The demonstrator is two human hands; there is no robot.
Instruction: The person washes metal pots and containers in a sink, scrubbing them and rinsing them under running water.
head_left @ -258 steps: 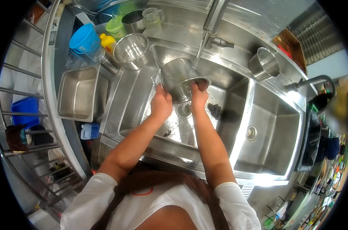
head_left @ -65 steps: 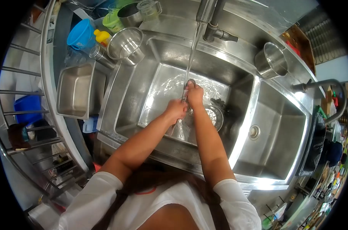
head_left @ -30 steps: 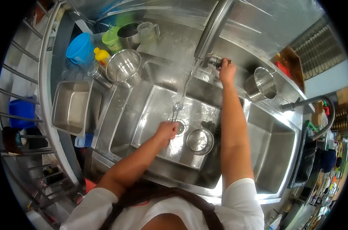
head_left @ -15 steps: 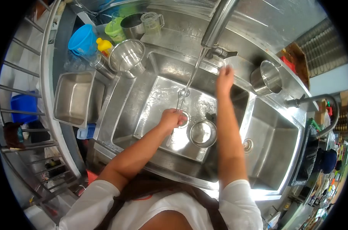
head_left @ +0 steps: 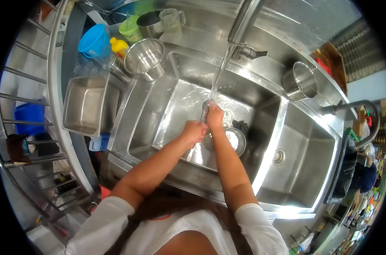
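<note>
My left hand (head_left: 195, 131) is closed around a long, thin metal utensil (head_left: 204, 111) over the left sink basin (head_left: 159, 127). Its exact kind is hard to make out. Just beyond, my right hand (head_left: 215, 115) has its fingers closed on the utensil's upper end, under the water stream (head_left: 219, 76). That water runs from the faucet (head_left: 239, 32). Beneath my right forearm, a round metal bowl (head_left: 239, 142) sits on the basin floor, partly hidden. A dark scrubbing pad (head_left: 241, 126) lies against the bowl's far side.
Left of the basin stand a rectangular steel pan (head_left: 85, 104), a steel pot (head_left: 142, 57), a blue jug (head_left: 93, 40) and a yellow bottle (head_left: 118, 46). Another steel pot (head_left: 299, 80) is on the back ledge. A second basin (head_left: 303, 148) adjoins at right.
My right hand has moved from near the faucet lever down and left to the utensil. The water stream looks wider. My left hand still grips the utensil.
</note>
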